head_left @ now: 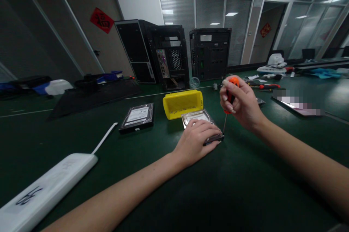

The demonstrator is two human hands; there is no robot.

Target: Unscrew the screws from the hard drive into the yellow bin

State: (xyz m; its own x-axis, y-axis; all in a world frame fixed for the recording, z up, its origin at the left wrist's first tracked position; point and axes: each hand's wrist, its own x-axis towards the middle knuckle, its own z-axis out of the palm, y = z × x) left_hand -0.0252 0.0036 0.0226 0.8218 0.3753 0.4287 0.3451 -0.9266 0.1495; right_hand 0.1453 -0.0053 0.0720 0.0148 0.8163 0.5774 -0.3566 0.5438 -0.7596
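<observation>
- Right hand (242, 102) grips an orange-and-black screwdriver (231, 97) — its tip at the near right corner of a hard drive (196, 116).
- Left hand (196, 137) clasps that drive on the green counter (128, 155).
- Just behind — a yellow bin (183, 103); leftward, a second hard drive (138, 116).

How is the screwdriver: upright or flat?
The screwdriver is roughly upright: the right hand grips its handle, and the shaft runs down to a corner of the drive. I cannot tell whether it is turning.

Hard drive (201, 115) under left hand (197, 139), bin (182, 102) behind, screwdriver (233, 81) right
</observation>
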